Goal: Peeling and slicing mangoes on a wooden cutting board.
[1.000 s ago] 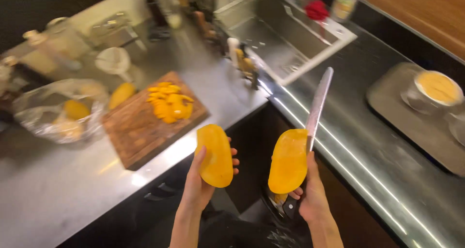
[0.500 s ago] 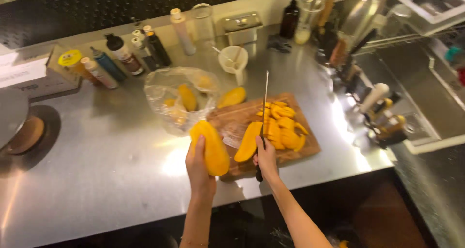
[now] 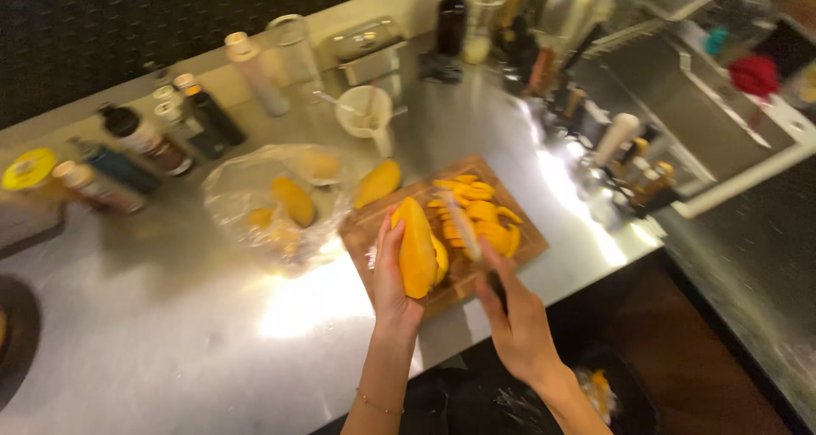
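Stainless steel counter [image 3: 170, 350], L-shaped, with bright glare patches from overhead light. Dark perforated wall panel [image 3: 127, 27] behind it. Recessed steel sink [image 3: 680, 103] at the right corner. Row of bottles [image 3: 153, 137] along the back edge. Dark floor [image 3: 731, 333] below the counter front.

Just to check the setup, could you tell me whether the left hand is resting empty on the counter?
No, the left hand holds a peeled mango half upright over the wooden cutting board.
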